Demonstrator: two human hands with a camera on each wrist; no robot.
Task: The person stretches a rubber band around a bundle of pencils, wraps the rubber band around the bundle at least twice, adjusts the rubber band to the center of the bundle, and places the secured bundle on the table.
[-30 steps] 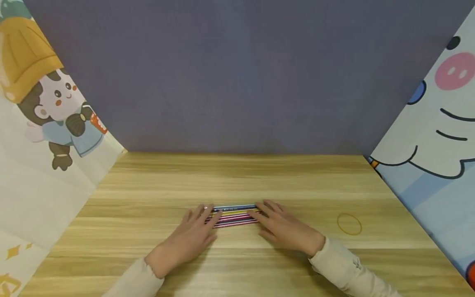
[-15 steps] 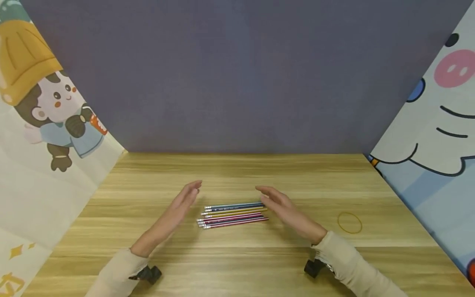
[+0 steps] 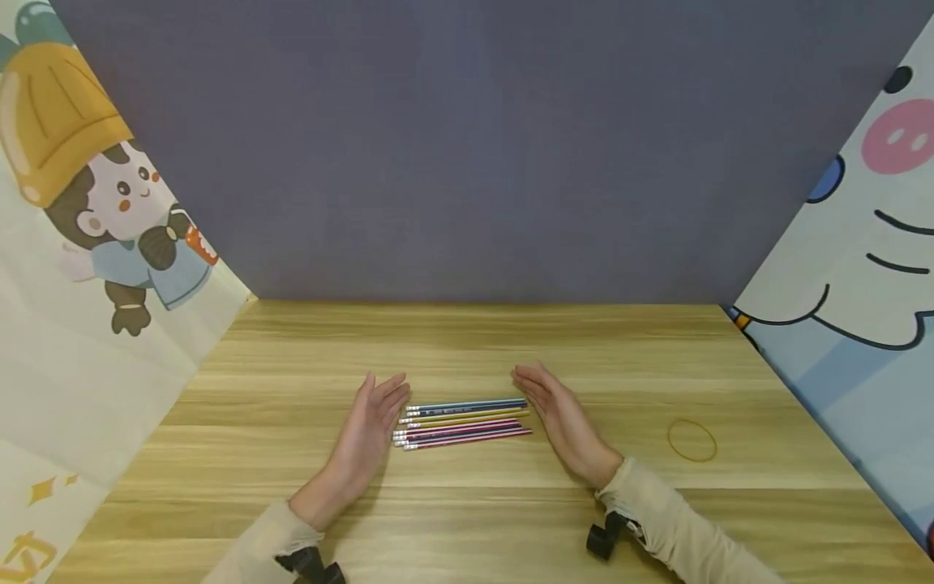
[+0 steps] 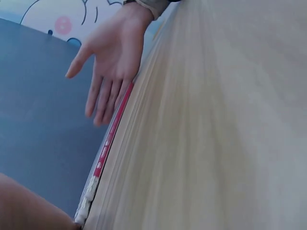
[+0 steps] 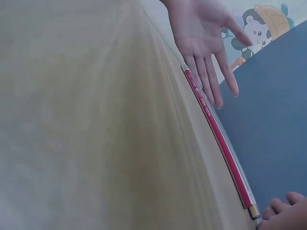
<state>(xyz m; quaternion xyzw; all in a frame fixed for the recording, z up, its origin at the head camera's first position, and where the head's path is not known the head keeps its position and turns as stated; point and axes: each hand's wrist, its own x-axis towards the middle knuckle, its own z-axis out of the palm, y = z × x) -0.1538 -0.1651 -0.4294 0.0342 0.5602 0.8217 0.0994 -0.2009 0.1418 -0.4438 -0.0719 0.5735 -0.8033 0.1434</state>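
Several pencils, blue, yellow, red and dark striped, lie side by side on the wooden table in the head view. Their white eraser ends point left and are uneven. My left hand stands on edge beside the eraser ends, fingers straight, palm facing inward. Opposite it, at the pencils' tips, my right hand is likewise upright with straight fingers. Whether either hand touches the pencils I cannot tell. In the right wrist view, a red pencil runs from the left hand toward the right fingertips.
A thin yellow rubber band lies on the table to the right of the right hand. A grey panel rises at the back, with cartoon-printed panels on both sides. Dark wrist cameras hang below both cuffs.
Both hands lifted off the pencils and moved apart to their two ends, turning on edge. The left hand has since come down and closer to the eraser ends. The pencils and rubber band stay put.
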